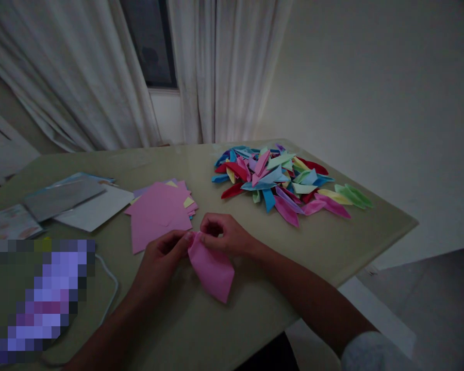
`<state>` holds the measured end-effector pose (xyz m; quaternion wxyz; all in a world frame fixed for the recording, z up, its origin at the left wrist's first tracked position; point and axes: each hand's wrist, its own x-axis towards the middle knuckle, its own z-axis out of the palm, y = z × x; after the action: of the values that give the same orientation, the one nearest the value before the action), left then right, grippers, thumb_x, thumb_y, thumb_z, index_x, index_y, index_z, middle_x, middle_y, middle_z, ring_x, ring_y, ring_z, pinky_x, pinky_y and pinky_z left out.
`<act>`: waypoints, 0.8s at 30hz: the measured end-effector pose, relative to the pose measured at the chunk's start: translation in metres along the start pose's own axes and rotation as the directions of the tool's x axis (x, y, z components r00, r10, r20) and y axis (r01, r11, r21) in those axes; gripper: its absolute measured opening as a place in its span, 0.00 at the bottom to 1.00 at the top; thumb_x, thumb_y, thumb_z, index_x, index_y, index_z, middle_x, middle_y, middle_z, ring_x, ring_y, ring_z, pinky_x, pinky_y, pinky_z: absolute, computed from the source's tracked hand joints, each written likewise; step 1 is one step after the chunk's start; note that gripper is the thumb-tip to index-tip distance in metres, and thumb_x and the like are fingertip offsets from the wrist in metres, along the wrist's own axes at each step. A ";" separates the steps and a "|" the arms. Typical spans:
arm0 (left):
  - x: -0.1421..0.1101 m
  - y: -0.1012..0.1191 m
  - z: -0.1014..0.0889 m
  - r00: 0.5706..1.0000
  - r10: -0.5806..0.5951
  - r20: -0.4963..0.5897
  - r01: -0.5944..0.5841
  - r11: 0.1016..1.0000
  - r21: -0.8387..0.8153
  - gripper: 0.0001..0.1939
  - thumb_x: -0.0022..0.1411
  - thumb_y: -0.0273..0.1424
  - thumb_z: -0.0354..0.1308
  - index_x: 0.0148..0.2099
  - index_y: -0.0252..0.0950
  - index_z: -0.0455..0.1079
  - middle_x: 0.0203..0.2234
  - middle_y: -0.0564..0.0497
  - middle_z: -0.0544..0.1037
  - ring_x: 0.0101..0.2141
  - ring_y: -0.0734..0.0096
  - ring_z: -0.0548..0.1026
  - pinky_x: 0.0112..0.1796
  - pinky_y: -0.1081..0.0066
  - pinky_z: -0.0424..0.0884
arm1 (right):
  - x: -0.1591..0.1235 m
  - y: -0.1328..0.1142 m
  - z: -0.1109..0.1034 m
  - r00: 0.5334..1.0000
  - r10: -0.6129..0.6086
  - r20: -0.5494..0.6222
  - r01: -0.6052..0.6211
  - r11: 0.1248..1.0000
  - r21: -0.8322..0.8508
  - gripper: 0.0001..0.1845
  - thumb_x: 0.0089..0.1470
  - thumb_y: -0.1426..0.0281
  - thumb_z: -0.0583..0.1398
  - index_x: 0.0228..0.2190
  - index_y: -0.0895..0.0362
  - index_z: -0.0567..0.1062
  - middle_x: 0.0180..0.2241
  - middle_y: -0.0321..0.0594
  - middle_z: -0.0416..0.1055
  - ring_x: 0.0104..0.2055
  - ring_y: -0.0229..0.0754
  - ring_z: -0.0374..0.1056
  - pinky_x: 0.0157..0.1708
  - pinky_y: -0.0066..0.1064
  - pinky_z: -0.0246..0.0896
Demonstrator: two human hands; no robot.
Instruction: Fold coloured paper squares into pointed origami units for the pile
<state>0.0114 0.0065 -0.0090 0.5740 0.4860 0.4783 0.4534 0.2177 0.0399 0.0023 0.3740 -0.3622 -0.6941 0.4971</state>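
Observation:
A pink sheet of paper (212, 270), partly folded, hangs between my two hands over the front of the table. My left hand (169, 252) pinches its upper left edge between thumb and fingers. At the upper right edge, my right hand (226, 234) is closed on the same paper, fingertips close to the left thumb. Just behind my left hand lies a stack of coloured square sheets (160, 208), with pink ones on top and yellow and purple corners showing. Farther back on the right is a heap of folded paper pieces (272, 172) in red, blue, green, pink, purple and yellow.
Flat plastic-wrapped packets (65, 198) and a white sheet (95, 208) lie at the left of the table (325, 252). A pixelated lit patch (42, 299) covers the near left, with a pale cable (114, 281) beside it. Curtains and a wall stand behind.

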 end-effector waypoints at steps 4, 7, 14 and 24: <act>0.000 -0.002 -0.001 0.999 0.017 0.036 -0.017 1.000 0.000 0.18 0.59 0.48 0.74 0.44 0.39 0.86 0.36 0.47 0.87 0.38 0.61 0.82 0.41 0.69 0.77 | 0.000 0.002 -0.001 0.999 -0.033 -0.016 0.033 0.999 -0.012 0.11 0.55 0.65 0.68 0.31 0.57 0.73 0.28 0.32 0.67 0.29 0.35 0.61 0.30 0.27 0.56; 0.002 -0.004 -0.003 1.000 0.019 0.017 -0.019 1.000 0.018 0.18 0.57 0.47 0.76 0.42 0.39 0.86 0.35 0.47 0.87 0.37 0.62 0.82 0.39 0.70 0.76 | 0.000 0.002 -0.001 1.000 -0.029 -0.009 0.029 0.999 -0.031 0.11 0.56 0.64 0.68 0.32 0.57 0.74 0.29 0.34 0.70 0.31 0.37 0.64 0.31 0.28 0.59; 0.001 -0.003 -0.002 0.999 0.032 0.025 -0.033 0.999 0.031 0.19 0.58 0.47 0.75 0.43 0.39 0.86 0.35 0.45 0.88 0.36 0.60 0.82 0.38 0.68 0.77 | -0.001 -0.002 -0.001 1.000 -0.021 -0.011 0.021 0.999 -0.036 0.11 0.56 0.63 0.69 0.32 0.57 0.75 0.30 0.34 0.71 0.31 0.36 0.64 0.31 0.28 0.59; 0.000 0.000 0.000 0.994 0.109 0.004 -0.108 0.986 0.126 0.18 0.59 0.47 0.73 0.42 0.39 0.87 0.38 0.44 0.89 0.41 0.53 0.86 0.44 0.61 0.81 | 0.000 -0.001 -0.001 0.999 -0.017 -0.037 0.016 1.000 -0.018 0.10 0.54 0.65 0.69 0.31 0.57 0.76 0.29 0.33 0.71 0.30 0.35 0.64 0.31 0.28 0.59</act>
<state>0.0116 0.0065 -0.0094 0.5158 0.5459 0.4797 0.4536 0.2188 0.0397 0.0035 0.3878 -0.3688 -0.6944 0.4811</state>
